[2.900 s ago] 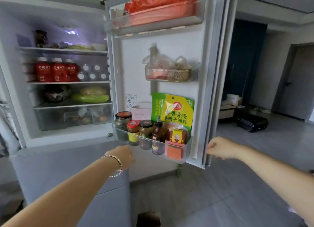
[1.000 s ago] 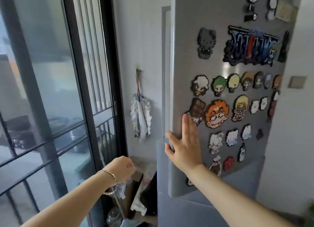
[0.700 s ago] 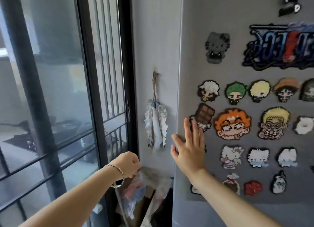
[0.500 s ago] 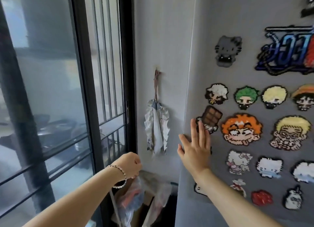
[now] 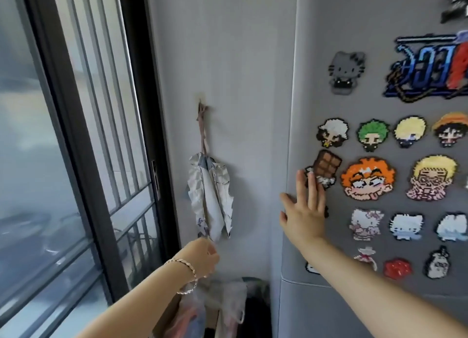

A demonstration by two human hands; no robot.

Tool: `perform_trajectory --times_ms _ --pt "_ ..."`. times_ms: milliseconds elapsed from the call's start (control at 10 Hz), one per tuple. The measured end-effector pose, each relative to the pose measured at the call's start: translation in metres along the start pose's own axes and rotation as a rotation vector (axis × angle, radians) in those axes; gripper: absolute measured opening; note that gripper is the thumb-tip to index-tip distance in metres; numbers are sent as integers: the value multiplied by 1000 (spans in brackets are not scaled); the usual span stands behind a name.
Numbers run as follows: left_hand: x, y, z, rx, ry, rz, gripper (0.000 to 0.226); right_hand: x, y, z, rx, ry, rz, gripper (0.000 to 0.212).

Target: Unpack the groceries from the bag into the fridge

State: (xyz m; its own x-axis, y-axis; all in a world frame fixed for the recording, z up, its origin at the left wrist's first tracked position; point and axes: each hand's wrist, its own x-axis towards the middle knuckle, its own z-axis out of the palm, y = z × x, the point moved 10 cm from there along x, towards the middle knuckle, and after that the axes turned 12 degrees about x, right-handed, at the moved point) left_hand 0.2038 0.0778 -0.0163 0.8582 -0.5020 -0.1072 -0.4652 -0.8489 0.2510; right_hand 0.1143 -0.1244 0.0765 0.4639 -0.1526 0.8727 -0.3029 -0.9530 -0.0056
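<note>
Both forearms are bare up to the picture's edge. Behind the left hand (image 5: 202, 258), a thin silvery bracelet (image 5: 193, 271) of small flat links circles the wrist, loose, its lower loop hanging clear.

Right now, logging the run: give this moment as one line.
fridge door: shut | right hand: flat on door | left hand: grips plastic bag
</note>
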Motion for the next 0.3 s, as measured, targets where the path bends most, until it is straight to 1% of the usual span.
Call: perform_trajectory --times_ms 100,200,300 --pt "8 9 14 97 -70 31 29 1 -2 -9 32 -133 -15 48" --pt "13 40 21 113 -115 55 27 1 -2 -20 158 -330 2 45" --pt "5 80 7 84 -47 83 32 -13 1 -26 316 -682 41 36"
